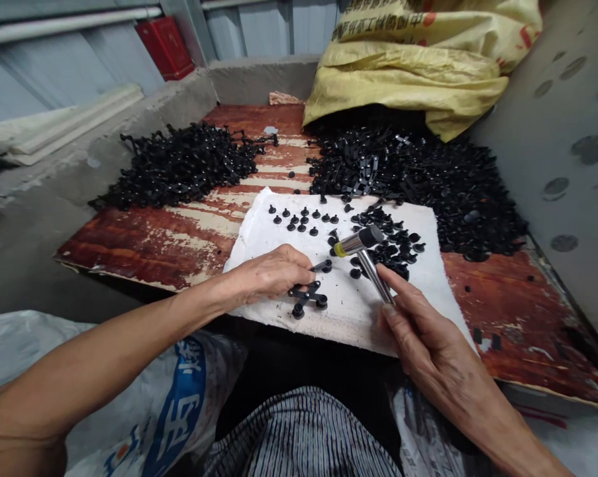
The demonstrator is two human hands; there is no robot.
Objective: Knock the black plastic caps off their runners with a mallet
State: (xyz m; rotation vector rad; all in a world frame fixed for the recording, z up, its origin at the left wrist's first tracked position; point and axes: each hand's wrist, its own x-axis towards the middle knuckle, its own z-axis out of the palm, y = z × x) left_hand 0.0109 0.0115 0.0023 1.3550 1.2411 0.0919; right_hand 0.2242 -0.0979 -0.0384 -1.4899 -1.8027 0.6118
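Hammer (363,255) with a silver handle and dark head sits gripped in the right hand (418,324), its head above a white cloth (351,318). The left hand (271,275) pinches a small black peg (322,265) in its fingertips, just above a black cross-shaped piece (307,298) on the cloth. Loose black studs (299,222) dot the cloth; heaped black parts (418,179) lie behind on the worn red surface (140,245)

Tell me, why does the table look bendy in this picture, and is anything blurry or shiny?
In the head view, the wide lens bends things, so the red wooden board looks slanted and stretched at its edges; the metal mallet handle shows a bright glare; shadows stay soft; nothing looks badly blurred.
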